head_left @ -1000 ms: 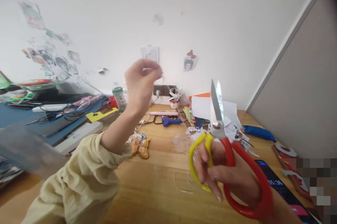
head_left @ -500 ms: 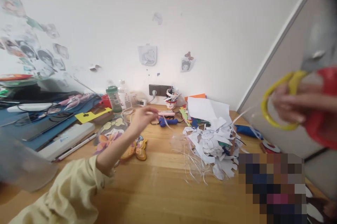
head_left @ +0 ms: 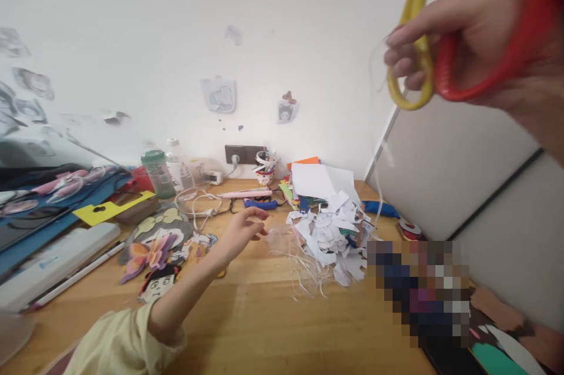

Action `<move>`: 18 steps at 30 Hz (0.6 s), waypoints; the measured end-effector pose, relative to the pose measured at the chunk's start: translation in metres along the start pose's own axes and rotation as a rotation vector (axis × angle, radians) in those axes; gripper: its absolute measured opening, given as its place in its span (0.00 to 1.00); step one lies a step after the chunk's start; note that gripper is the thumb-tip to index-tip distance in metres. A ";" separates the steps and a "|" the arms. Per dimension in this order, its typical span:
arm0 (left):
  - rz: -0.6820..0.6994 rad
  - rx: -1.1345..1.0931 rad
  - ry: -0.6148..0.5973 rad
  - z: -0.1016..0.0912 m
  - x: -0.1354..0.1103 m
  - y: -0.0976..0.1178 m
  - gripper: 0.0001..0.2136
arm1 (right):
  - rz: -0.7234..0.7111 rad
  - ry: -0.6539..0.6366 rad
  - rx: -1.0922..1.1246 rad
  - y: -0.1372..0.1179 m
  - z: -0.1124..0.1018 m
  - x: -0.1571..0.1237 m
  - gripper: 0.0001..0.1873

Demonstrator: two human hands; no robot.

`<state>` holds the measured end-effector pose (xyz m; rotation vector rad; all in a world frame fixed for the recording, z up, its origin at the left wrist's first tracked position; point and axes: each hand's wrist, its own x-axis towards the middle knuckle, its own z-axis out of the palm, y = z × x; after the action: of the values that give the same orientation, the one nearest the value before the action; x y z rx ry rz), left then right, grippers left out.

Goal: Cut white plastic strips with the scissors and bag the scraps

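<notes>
My right hand [head_left: 478, 25] is raised at the upper right, gripping scissors [head_left: 450, 63] with red and yellow handles. Their blades run out of the top of the view. A thin clear strip [head_left: 376, 178] dangles near its fingertips; whether the fingers pinch it I cannot tell. Over the table, my left hand [head_left: 244, 231] is stretched forward with fingers apart and nothing visible in them. Just right of it lie loose thin clear strips [head_left: 311, 272], beside a heap of white paper scraps [head_left: 330, 231].
Paper cut-outs, including a butterfly [head_left: 152, 257], lie left of my left arm. Behind stand a green-lidded bottle [head_left: 159, 174], a clear bottle [head_left: 180, 166] and a decorated cup [head_left: 265, 169]. White sheets [head_left: 324, 181] rest at the back; a grey panel [head_left: 440, 175] borders the right.
My right hand has risen and moved left with the scissors, now turned more upright. My left hand has lowered and its fingers have spread. The view has shifted right.
</notes>
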<state>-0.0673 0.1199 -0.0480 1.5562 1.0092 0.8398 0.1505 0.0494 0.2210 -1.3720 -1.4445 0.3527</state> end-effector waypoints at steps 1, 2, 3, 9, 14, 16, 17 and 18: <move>0.021 -0.025 -0.010 0.003 -0.004 0.008 0.09 | -0.052 -0.091 0.038 0.002 0.002 -0.001 0.10; 0.045 -0.050 -0.026 0.007 -0.007 0.017 0.11 | -0.104 -0.150 0.069 0.003 0.005 0.000 0.09; 0.072 -0.073 -0.053 0.012 -0.011 0.025 0.15 | -0.152 -0.174 0.097 0.004 0.008 0.000 0.10; 0.179 -0.048 -0.287 0.052 -0.011 0.054 0.24 | -0.084 -0.277 0.104 0.010 0.025 -0.001 0.09; 0.211 0.294 -0.305 0.052 0.015 0.030 0.09 | 0.160 -0.435 -0.216 0.056 0.016 -0.021 0.04; 0.229 0.451 -0.310 0.039 0.022 0.017 0.09 | 0.221 -0.455 -0.334 0.081 0.006 -0.031 0.02; 0.235 0.526 -0.304 0.031 0.025 0.011 0.09 | 0.245 -0.452 -0.366 0.092 0.000 -0.035 0.04; 0.243 0.596 -0.291 0.024 0.026 0.006 0.08 | 0.264 -0.434 -0.380 0.101 -0.005 -0.040 0.05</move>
<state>-0.0348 0.1340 -0.0463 2.2686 0.9092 0.4624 0.1998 0.0433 0.1248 -1.8863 -1.7472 0.5967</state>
